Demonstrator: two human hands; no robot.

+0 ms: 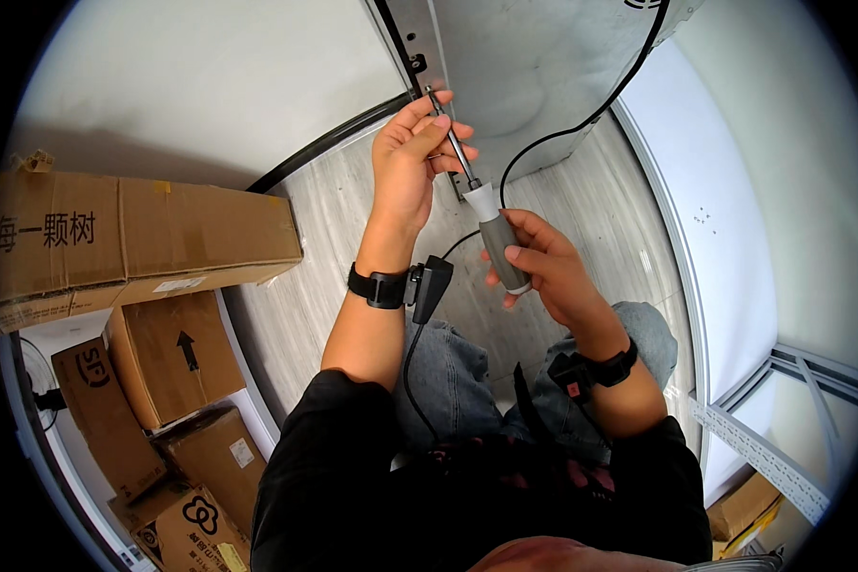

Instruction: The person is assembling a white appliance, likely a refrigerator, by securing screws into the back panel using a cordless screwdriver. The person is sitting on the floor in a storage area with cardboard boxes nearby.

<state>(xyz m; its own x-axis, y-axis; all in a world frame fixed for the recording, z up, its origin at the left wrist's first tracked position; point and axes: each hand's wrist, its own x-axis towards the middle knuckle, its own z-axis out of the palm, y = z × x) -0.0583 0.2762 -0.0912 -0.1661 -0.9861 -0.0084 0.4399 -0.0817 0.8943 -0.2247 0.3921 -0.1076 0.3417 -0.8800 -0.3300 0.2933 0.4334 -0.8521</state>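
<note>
A screwdriver with a grey and white handle (502, 250) and a long metal shaft is held between my two hands. My right hand (545, 262) wraps round the handle, thumb along its side. Up at the shaft, my left hand (421, 141) pinches the metal near the tip between thumb and fingers, its other fingers spread loosely. The tip points up and to the left, close to the edge of a grey metal cabinet panel (534, 86). Whether the tip touches the panel I cannot tell. Dark holes show in the panel's edge strip.
A black cable (562, 132) hangs in a curve beside the panel. Cardboard boxes (210, 229) are stacked at the left, more below them. A metal shelf frame (763, 448) stands at the right. Black straps with small devices sit on both wrists, a cable (411, 381) trailing from the left one.
</note>
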